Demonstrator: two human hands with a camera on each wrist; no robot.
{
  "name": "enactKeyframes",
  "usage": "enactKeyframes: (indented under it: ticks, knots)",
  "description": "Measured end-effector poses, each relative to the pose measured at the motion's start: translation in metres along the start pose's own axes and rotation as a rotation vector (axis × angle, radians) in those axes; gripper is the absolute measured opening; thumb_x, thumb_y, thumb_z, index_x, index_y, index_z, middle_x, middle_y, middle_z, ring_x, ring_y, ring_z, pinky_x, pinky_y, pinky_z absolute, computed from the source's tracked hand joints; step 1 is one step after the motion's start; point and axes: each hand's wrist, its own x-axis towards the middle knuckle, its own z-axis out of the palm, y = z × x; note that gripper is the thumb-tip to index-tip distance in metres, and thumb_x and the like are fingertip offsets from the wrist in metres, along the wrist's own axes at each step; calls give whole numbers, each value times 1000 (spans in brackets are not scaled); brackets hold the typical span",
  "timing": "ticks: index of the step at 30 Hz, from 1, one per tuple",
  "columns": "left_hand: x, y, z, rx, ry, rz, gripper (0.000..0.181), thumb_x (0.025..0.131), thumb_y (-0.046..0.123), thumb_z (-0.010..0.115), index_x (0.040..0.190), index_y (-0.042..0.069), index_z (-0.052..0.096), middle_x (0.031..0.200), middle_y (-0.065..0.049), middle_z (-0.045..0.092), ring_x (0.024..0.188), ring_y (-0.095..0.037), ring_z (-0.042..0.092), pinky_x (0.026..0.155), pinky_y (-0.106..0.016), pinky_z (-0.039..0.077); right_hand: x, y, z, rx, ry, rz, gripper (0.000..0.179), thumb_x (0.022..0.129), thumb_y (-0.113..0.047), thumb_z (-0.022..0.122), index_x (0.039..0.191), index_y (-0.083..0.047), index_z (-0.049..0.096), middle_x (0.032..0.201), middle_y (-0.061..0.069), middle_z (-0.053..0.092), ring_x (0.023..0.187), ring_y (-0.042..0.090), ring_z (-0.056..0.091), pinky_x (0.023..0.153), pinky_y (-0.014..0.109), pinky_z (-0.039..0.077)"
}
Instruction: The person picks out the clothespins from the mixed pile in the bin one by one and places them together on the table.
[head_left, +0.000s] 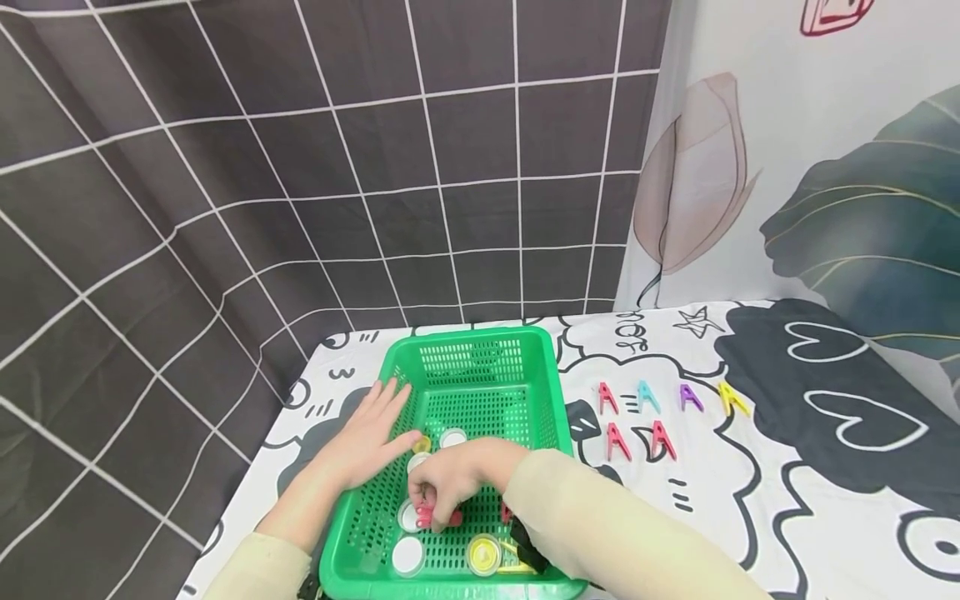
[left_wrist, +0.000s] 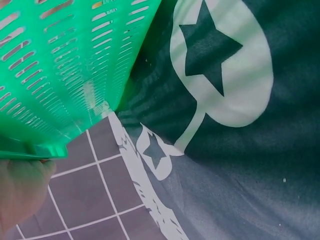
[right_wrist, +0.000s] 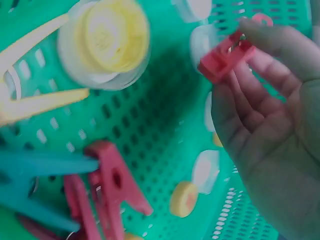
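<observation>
In the head view, a green basket (head_left: 561,408) with perforated walls stands on the patterned cloth. My left hand (head_left: 371,433) lies across its left rim with straight fingers. Inside the basket, my right hand (head_left: 453,479) pinches a red clothespin (right_wrist: 225,57) between thumb and fingers. Under and beside that hand are several small round white-topped tubs (head_left: 408,556). A clear tub with yellow contents (head_left: 483,554) sits near the front wall. The right wrist view shows more clothespins on the basket floor: a red clothespin (right_wrist: 112,182), a teal clothespin (right_wrist: 40,172) and a yellow clothespin (right_wrist: 45,107).
Right of the basket, clothespins lie in two rows on the cloth: a blue clothespin (head_left: 648,396), a purple clothespin (head_left: 690,397), a yellow clothespin (head_left: 732,398) and several red ones (head_left: 617,442). A dark grid curtain (head_left: 480,208) hangs behind and to the left.
</observation>
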Motion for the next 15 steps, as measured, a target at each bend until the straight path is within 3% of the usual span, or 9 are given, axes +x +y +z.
enactKeyframes:
  ticks: [8, 15]
  knots:
    - [0, -3, 2, 24, 7, -7, 77, 93, 55, 45, 149, 6, 22, 154, -17, 13, 141, -38, 4, 109, -58, 16, -13, -23, -9, 219, -53, -151, 26, 77, 4, 66, 97, -12, 57, 80, -5, 60, 70, 6, 59, 68, 19, 51]
    - [-1, -1, 2, 22, 3, 0, 72, 96, 51, 43, 149, 7, 22, 154, -18, 13, 140, -38, 3, 108, -59, 15, -33, -30, -27, 186, 7, -225, 42, 80, -4, 67, 120, -8, 58, 88, -9, 62, 81, 1, 61, 78, 16, 49]
